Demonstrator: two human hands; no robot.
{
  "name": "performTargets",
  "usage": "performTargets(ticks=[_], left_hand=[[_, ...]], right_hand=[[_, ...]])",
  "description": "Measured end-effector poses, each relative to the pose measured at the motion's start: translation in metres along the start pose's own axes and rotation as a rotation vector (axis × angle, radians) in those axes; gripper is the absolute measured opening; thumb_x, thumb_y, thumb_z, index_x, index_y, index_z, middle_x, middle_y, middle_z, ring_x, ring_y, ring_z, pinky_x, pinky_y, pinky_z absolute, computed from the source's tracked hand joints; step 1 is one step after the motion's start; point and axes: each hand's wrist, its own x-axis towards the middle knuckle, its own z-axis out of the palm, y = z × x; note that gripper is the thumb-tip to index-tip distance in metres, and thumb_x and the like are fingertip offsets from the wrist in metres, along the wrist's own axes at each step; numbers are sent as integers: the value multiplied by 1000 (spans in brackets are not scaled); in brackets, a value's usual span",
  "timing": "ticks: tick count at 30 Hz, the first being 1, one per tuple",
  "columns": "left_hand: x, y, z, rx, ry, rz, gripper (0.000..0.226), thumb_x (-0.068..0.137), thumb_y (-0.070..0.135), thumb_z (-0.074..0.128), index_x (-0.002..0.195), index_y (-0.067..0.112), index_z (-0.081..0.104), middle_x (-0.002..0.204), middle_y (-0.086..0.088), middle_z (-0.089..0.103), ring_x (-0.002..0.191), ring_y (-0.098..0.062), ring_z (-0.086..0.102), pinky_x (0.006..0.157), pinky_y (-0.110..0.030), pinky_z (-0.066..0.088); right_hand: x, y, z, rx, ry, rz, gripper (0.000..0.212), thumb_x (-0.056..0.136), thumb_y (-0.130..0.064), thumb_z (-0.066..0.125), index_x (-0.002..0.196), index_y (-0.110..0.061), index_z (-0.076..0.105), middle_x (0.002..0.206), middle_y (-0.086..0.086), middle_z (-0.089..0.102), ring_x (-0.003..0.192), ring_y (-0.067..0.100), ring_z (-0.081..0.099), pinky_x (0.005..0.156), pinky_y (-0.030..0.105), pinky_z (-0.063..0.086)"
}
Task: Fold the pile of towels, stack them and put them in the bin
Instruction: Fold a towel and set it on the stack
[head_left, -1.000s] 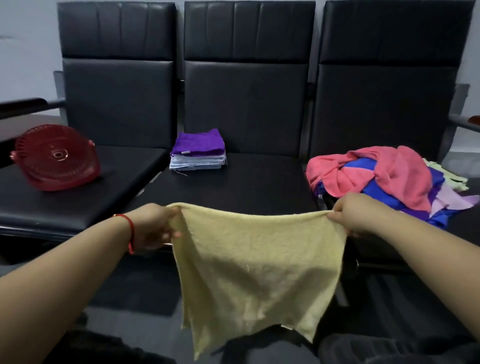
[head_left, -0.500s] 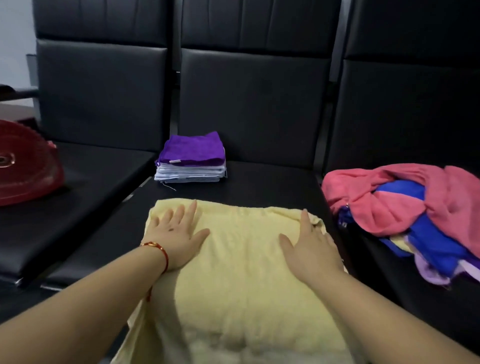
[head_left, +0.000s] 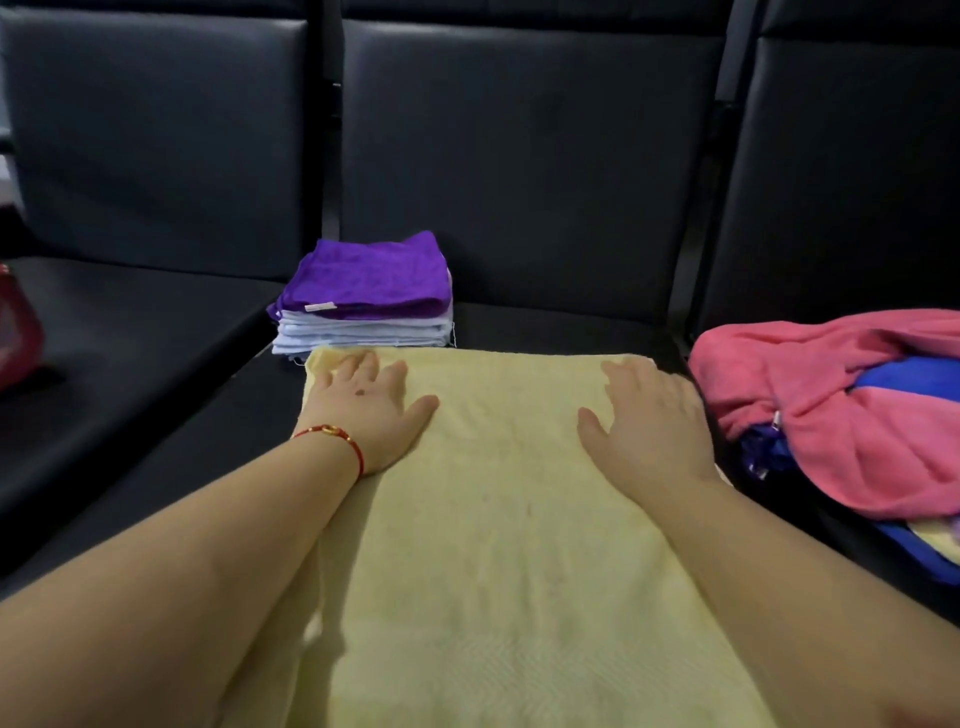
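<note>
Yellow towel (head_left: 498, 519) lies soft and limp on the seat (head_left: 545, 322); left hand (head_left: 371, 410) and right hand (head_left: 649, 426) press flat, fingers spread. Best pinched at far corners.

I see the yellow towel (head_left: 498, 499) spread flat across the middle black seat (head_left: 545, 327). My left hand (head_left: 371, 410) lies palm-down with straight fingers on its far left corner, a red bracelet (head_left: 337, 441) at the wrist. My right hand (head_left: 649, 421) presses flat near the far right corner. Just beyond the towel sits the folded stack (head_left: 363, 296), purple on top. The unfolded pile (head_left: 841, 410), pink over blue, lies on the right seat.
</note>
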Motion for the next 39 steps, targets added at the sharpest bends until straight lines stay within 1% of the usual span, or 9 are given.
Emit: performTargets(ticks=[3, 6, 11, 15, 17, 23, 29, 35, 39], left_hand=[[-11, 7, -4, 133, 221, 71, 51, 94, 49, 27, 118, 17, 58, 119, -7, 55, 112, -26, 48, 93, -37, 36], [-22, 21, -16, 131, 86, 0, 38, 100, 30, 25, 121, 13, 53, 114, -7, 51, 99, -28, 57, 71, -34, 38], [-43, 33, -27, 248, -148, -83, 52, 99, 43, 22, 135, 16, 47, 131, -10, 45, 118, -28, 49, 82, -35, 40], [-84, 32, -24, 16, -334, -49, 64, 92, 61, 33, 140, 19, 35, 142, -12, 35, 130, -34, 37, 107, -45, 33], [-111, 23, -30, -9, -323, 3, 65, 92, 60, 33, 144, 22, 29, 148, -9, 28, 135, -31, 30, 111, -44, 27], [-175, -24, -46, 19, -314, -137, 67, 94, 60, 29, 149, 22, 22, 155, -6, 20, 143, -27, 19, 115, -43, 21], [-211, -56, -46, -59, -148, -283, 39, 92, 37, 40, 124, 22, 55, 135, -5, 46, 126, -28, 39, 106, -40, 34], [-229, -57, -50, -299, -14, -306, 33, 87, 38, 54, 116, 21, 57, 122, -5, 57, 110, -25, 53, 88, -32, 43], [-234, -38, -51, -296, 28, -156, 45, 94, 44, 47, 133, 21, 49, 139, -4, 47, 127, -26, 45, 104, -36, 37]], right_hand=[[0, -5, -3, 41, -21, -85, 27, 98, -33, 36, 110, -18, 56, 112, 1, 54, 99, 23, 53, 71, 31, 34], [0, -5, -7, 21, -124, -104, 30, 101, -35, 31, 115, -19, 53, 117, 0, 52, 101, 24, 55, 70, 31, 38], [-25, -8, -22, -51, -281, -118, 57, 96, -57, 28, 141, -22, 38, 142, -3, 41, 129, 19, 41, 98, 34, 39], [-62, -5, -41, 46, -459, -144, 71, 96, -61, 25, 154, -25, 5, 161, -1, -3, 147, 18, 11, 119, 33, 10], [-84, -1, -52, 17, -434, -162, 70, 97, -59, 25, 154, -26, 0, 161, 1, -9, 148, 19, 6, 119, 33, 1], [-133, 24, -72, 5, -434, -38, 68, 95, -58, 31, 150, -20, 21, 158, 6, 16, 144, 21, 22, 115, 37, 21], [-167, 47, -88, 249, -398, 243, 70, 87, -51, 58, 140, -10, 39, 140, 13, 45, 125, 29, 48, 100, 36, 40], [-182, 56, -95, 486, -385, 549, 73, 77, -43, 74, 130, 1, 49, 127, 19, 55, 115, 34, 55, 96, 40, 46], [-185, 39, -103, 302, -207, 344, 66, 84, -46, 63, 139, -15, 43, 138, 14, 44, 125, 33, 46, 102, 40, 40]])
